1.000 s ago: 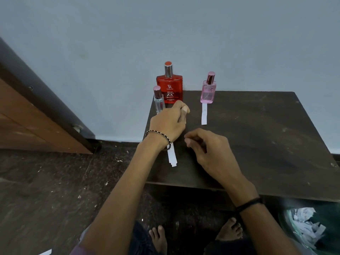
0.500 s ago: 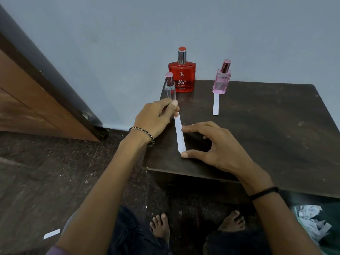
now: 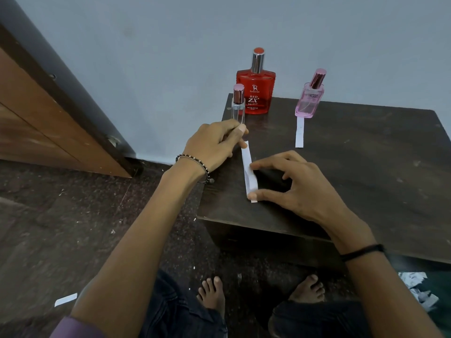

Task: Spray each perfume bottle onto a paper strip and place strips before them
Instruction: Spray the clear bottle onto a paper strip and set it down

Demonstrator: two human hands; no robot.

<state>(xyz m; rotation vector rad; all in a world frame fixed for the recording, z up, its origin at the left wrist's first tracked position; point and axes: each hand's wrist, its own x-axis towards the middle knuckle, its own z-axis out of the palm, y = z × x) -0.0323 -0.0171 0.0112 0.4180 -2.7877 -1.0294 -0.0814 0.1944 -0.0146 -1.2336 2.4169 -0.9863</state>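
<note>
Three perfume bottles stand at the back of the dark wooden table (image 3: 366,167): a small clear bottle (image 3: 238,107) at the left edge, a big red bottle (image 3: 255,93) behind it, and a pink bottle (image 3: 308,101) to the right. One white paper strip (image 3: 299,132) lies flat before the pink bottle. A second paper strip (image 3: 249,172) lies before the clear bottle. My left hand (image 3: 212,145) pinches its far end just below the clear bottle. My right hand (image 3: 300,186) holds it with the index fingertip on its middle and the thumb on its near end.
A wooden door (image 3: 36,118) leans at the left against the blue wall. A loose paper strip (image 3: 66,299) lies on the dusty floor. A green bin with paper scraps (image 3: 419,289) sits at the lower right. My bare feet (image 3: 212,293) are below the table's front edge.
A second ago my left hand covered the strip and my right hand hovered beside it. The strip now lies straight before the clear bottle, with both hands on it.
</note>
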